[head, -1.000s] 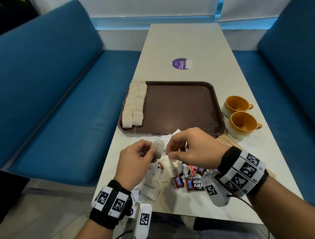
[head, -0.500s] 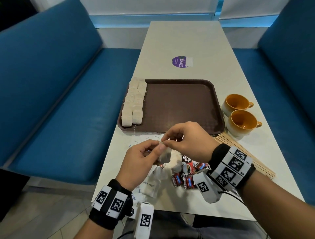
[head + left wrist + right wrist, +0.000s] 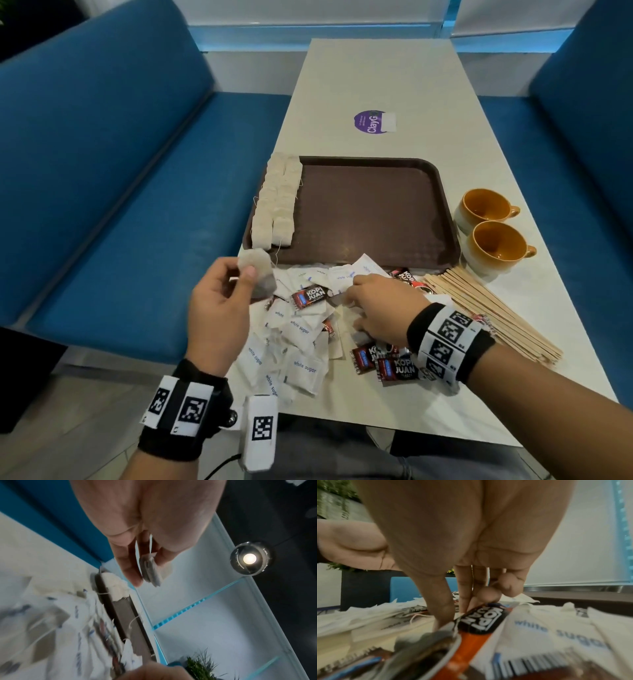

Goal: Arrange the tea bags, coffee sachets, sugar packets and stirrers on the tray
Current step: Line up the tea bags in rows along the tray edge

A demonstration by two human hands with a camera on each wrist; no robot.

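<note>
My left hand (image 3: 249,278) pinches a pale tea bag (image 3: 263,284) between thumb and fingers, lifted just in front of the near left corner of the brown tray (image 3: 376,212). The left wrist view shows the same tea bag (image 3: 150,570) edge-on between the fingertips, its string running up into the palm. Two rows of tea bags (image 3: 277,202) line the tray's left side. My right hand (image 3: 352,296) reaches down into the loose pile, thumb and forefinger touching down beside a coffee sachet (image 3: 481,620). White sugar packets (image 3: 301,366) and more coffee sachets (image 3: 394,366) lie scattered there.
Wooden stirrers (image 3: 486,308) lie in a bundle right of the pile. Two orange cups (image 3: 498,246) stand beside the tray's right edge. A purple sticker (image 3: 371,122) sits on the table beyond the tray. Blue benches (image 3: 120,205) flank the table.
The hands, together over the pile before, have parted. My left hand moved left and forward with the tea bag; my right hand dropped down into the pile.
</note>
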